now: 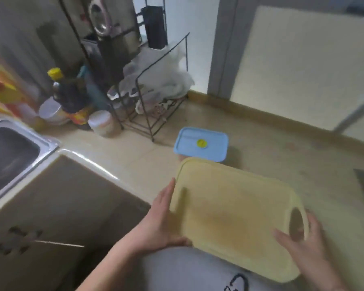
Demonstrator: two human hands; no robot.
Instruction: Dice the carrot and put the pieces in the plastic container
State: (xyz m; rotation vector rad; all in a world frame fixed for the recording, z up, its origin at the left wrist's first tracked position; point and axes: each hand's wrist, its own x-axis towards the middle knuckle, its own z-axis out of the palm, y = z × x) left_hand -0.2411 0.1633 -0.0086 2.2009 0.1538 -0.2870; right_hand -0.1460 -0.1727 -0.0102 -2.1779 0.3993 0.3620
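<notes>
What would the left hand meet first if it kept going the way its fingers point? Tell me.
Probably the blue-lidded plastic container beyond the cutting board. The left hand lies along the board's edge, fingers aimed that way, but depth is unclear.

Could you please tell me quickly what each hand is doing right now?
Left hand: open, fingers flat against the yellow cutting board edge.
Right hand: holding its handle end.

Beige countertop, blue-lidded plastic container, black wire rack, dark sauce bottle, lidded jar
</notes>
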